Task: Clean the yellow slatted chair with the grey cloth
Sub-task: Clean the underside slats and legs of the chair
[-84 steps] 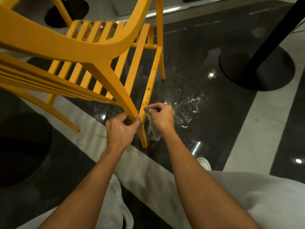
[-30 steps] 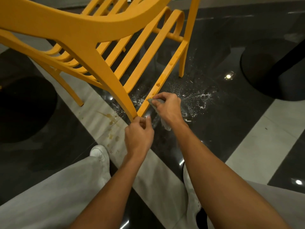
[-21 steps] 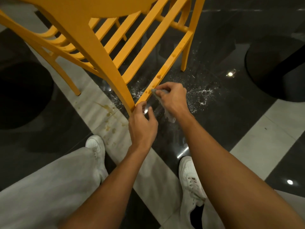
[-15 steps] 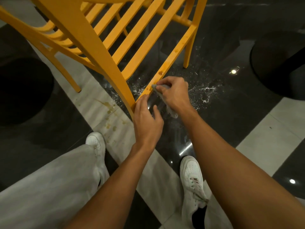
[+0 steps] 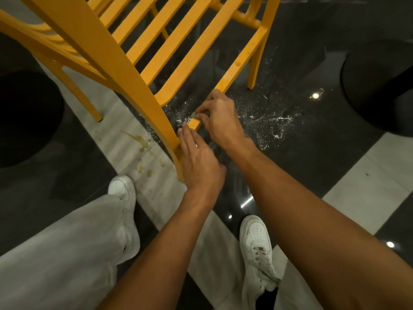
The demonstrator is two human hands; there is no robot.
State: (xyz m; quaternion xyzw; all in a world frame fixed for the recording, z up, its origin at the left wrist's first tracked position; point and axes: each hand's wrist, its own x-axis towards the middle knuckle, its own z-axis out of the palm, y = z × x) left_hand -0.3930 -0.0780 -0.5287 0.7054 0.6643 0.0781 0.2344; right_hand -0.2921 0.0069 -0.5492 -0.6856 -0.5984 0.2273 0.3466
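Right hand pinches grey cloth on chair; left hand fingers straight; spill below.

It looks like a café or canteen: glossy black-and-white tiled floor, round black pedestal table bases, a yellow slatted chair.

Glossy dark floor crossed by a pale diagonal stripe, with a pale tile at the right. White specks and splashes are scattered over the dark part. Brownish stains mark the stripe. A round black table base sits at the right and another dark round base at the left. Small bright light reflections dot the floor.
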